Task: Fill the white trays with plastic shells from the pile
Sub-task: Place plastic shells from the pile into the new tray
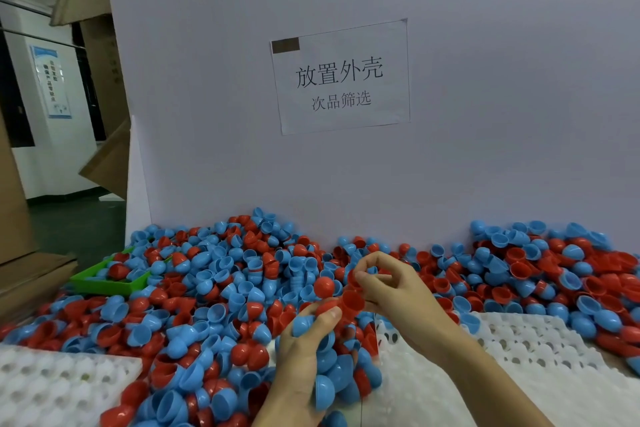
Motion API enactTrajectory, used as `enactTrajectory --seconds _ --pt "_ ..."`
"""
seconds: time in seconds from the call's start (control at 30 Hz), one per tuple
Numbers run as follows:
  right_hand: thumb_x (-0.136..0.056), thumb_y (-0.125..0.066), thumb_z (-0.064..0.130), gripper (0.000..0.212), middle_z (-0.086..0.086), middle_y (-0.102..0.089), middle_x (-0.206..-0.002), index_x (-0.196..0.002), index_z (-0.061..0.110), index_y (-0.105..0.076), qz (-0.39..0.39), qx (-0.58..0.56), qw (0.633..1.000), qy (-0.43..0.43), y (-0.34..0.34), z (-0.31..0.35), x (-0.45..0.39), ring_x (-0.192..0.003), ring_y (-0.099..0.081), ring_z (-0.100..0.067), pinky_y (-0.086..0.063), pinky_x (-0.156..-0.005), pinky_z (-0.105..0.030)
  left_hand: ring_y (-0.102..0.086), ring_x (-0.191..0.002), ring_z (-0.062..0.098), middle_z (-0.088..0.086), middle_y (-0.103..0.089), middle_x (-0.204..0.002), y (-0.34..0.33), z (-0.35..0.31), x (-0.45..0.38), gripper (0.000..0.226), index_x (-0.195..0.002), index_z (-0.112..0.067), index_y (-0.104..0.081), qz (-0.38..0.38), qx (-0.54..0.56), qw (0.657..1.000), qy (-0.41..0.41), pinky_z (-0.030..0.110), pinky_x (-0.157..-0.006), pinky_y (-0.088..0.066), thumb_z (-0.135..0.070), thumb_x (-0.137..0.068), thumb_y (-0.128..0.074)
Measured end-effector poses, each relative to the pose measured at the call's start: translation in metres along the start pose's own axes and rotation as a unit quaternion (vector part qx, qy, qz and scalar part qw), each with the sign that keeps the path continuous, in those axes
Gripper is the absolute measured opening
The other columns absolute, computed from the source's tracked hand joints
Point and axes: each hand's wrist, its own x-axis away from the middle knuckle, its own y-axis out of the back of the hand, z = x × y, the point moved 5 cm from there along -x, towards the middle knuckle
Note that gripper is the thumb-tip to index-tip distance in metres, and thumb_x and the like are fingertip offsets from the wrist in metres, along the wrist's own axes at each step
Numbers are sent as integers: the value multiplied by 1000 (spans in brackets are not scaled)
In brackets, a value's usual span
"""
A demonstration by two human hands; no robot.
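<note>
A big pile of red and blue plastic shells (221, 274) covers the table against the white board. My left hand (304, 354) grips a nested stack of blue and red shells (329, 360) that hangs down from it. My right hand (388, 284) is raised just above and pinches a red shell (353, 302) at the top end of that stack. One white tray (52, 388) with round sockets lies at the lower left. Another white tray (540, 354) lies at the lower right under my right forearm; its visible sockets hold no shells.
A green tray (107, 282) with a few shells sits at the pile's left edge. Cardboard boxes (20, 253) stand further left beyond the table. A paper sign (341, 76) hangs on the white board behind the pile.
</note>
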Motion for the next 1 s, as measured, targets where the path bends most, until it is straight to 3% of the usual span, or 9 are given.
enactTrajectory --seconds 0.2,0.3,0.43,0.53,0.6,0.7,0.77,0.87,1.0 --pt "-87 -73 8 23 8 -70 -96 -91 29 -64 -21 114 993 30 -3 2 1 -83 -72 -4 -58 -66 -19 -66 -110 44 24 -74 -106 2 2 0 46 -108 -2 -73 -21 12 1000 11 52 -94 -54 -23 -67 -76" --pt "-87 -72 4 31 14 -66 -98 -93 32 -62 -25 175 983 42 -7 1 0 -85 -72 -5 -58 -71 -17 -70 -104 41 22 -74 -105 3 3 1 49 -109 -4 -72 -23 17 999 16 46 -83 -58 -26 -65 -76" --pt "-89 -70 7 25 23 -62 -101 -102 28 -71 -21 280 957 75 -11 -2 -2 -85 -59 7 -45 -70 2 -73 -99 37 20 -75 -105 4 3 0 37 -101 -11 -77 -21 26 999 20 43 -79 -61 -25 -67 -77" --pt "-92 -68 9 26 13 -68 -115 -115 17 -73 -23 335 938 92 -14 -7 -5 -93 -59 3 -38 -66 7 -73 -99 36 19 -75 -105 4 2 0 27 -95 -15 -78 -17 32 999 22 44 -79 -60 -26 -70 -77" --pt "-93 -68 10 24 9 -69 -118 -115 18 -74 -28 355 928 106 -14 -6 -5 -102 -60 -2 -38 -68 7 -73 -99 37 20 -75 -106 4 2 0 30 -96 -14 -78 -19 33 999 22 43 -76 -61 -27 -69 -78" --pt "-94 -66 12 23 10 -64 -116 -114 21 -75 -54 396 908 128 -10 -2 -4 -96 -51 2 -38 -69 5 -72 -100 38 21 -74 -107 5 3 -1 45 -102 -11 -76 -29 30 999 21 44 -77 -61 -30 -62 -80" --pt "-95 -64 9 22 7 -67 -111 -112 17 -75 -77 390 910 116 1 1 -4 -81 -54 5 -39 -65 5 -71 -104 38 19 -75 -107 7 4 -2 42 -98 -15 -78 -33 25 999 22 49 -87 -59 -32 -60 -81" --pt "-95 -61 4 21 13 -66 -91 -109 11 -75 -109 369 920 72 36 3 -3 -59 -56 11 -41 -57 4 -69 -106 41 22 -74 -107 7 5 -2 36 -94 -15 -78 -30 27 999 25 49 -87 -58 -29 -62 -80" --pt "-93 -58 -2 21 1 -73 -85 -98 7 -76 -142 426 893 17 105 1 -5 -73 -70 -12 -58 -65 -21 -65 -113 44 26 -70 -116 6 9 -1 45 -109 -9 -72 -27 35 998 35 60 -94 -54 -25 -68 -78"
